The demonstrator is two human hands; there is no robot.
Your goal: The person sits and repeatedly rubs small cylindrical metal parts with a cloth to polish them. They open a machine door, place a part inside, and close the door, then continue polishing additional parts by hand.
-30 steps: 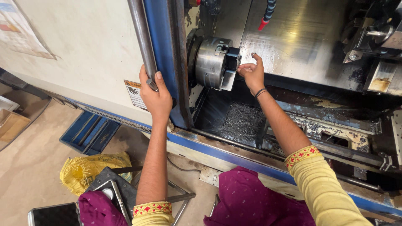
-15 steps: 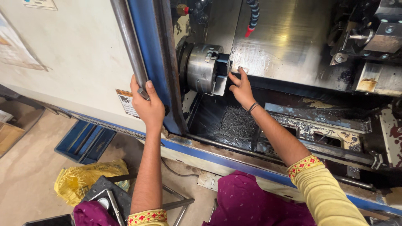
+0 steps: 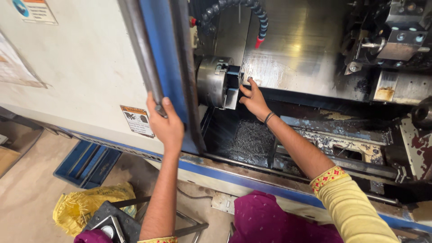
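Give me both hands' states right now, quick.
Left hand: closed around the door handle bar.
Right hand: fingers at the chuck face; whether it grips anything cannot be told.

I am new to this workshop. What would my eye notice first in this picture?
First, the round steel chuck in the middle of the open machine, with the right hand reaching to its face. Next, the left hand gripping the grey door handle bar beside the blue door frame. Below the chuck lies a heap of dark metal chips.
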